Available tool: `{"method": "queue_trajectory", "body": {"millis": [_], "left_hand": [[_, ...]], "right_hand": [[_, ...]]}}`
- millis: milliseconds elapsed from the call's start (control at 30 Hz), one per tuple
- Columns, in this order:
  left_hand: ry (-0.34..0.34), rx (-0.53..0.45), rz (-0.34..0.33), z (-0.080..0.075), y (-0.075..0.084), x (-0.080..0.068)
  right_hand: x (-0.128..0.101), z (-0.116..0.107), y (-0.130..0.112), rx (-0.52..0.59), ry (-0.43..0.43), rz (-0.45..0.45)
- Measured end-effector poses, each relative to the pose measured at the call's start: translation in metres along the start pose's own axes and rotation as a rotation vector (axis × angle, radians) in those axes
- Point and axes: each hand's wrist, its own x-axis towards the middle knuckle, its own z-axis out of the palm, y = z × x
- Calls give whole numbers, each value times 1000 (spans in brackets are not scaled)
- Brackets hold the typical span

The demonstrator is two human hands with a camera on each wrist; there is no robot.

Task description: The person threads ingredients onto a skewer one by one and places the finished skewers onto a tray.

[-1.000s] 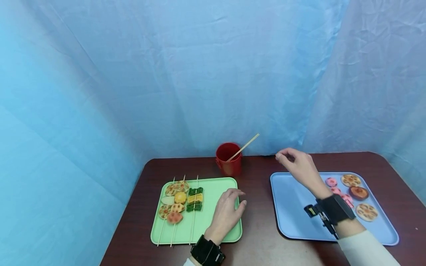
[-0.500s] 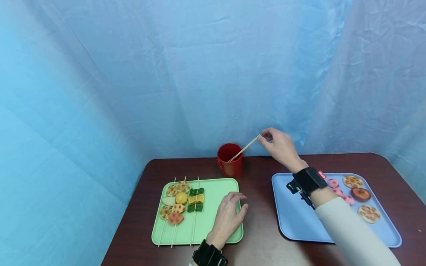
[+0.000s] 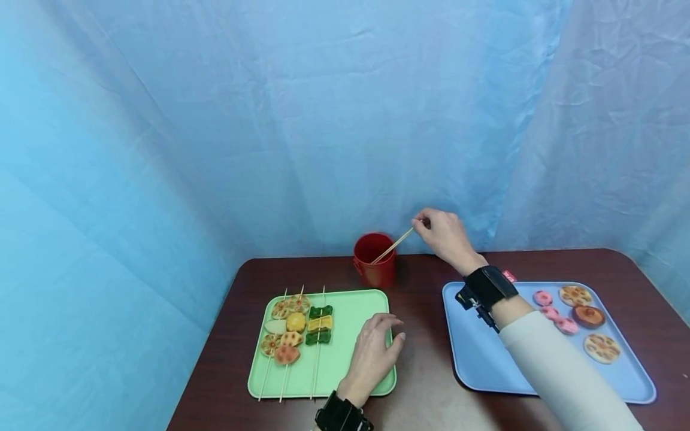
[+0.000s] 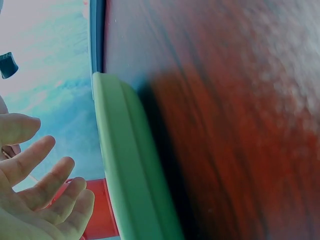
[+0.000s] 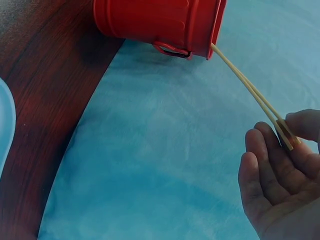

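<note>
Bamboo skewers [image 5: 250, 87] pinched at their tips by our right hand [image 3: 444, 234], their lower ends inside the red cup [image 3: 375, 260] at the table's [image 3: 426, 407] far edge.

We judge the step to be drawing skewers; next calls for a clean lift out of the cup. Our left hand [image 3: 372, 356] rests with relaxed fingers, gripping nothing, on the green tray [image 3: 353, 311], which holds three loaded skewers [image 3: 293, 326]. The blue tray [image 3: 474, 353] holds loose food slices [image 3: 574, 314].

No text, label, brand, number or sign can be read in any view: nothing legible shows on the red cup [image 3: 374, 260], the green tray [image 3: 353, 311], the blue tray [image 3: 474, 347] or the wristbands.
</note>
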Motion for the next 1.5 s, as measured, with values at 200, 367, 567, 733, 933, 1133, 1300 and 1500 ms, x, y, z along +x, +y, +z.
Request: {"method": "queue_trajectory", "body": {"millis": [200,367,567,733,933,1133,1300,1500], "left_hand": [[4,-1,9,0,1,0],[-2,-4,4,0,1,0],[3,-4,10,0,0,0],[4,0,10,1,-1,0],[-26,7,-12,-1,2,1],[-42,0,-14,-1,5,2],[-24,-59,12,-2,8,4],[-60,-394,-84,-6,15,8]], "right_hand": [[-2,-3,-1,42,20,3],[-8,-14,-1,105,75,3],[-24,-33,2,181,175,-17],[-41,-46,7,266,303,7],[-71,-57,8,354,399,77],[-105,-57,12,444,409,184],[-131,-52,17,498,324,261],[-157,-35,16,685,248,307]]}}
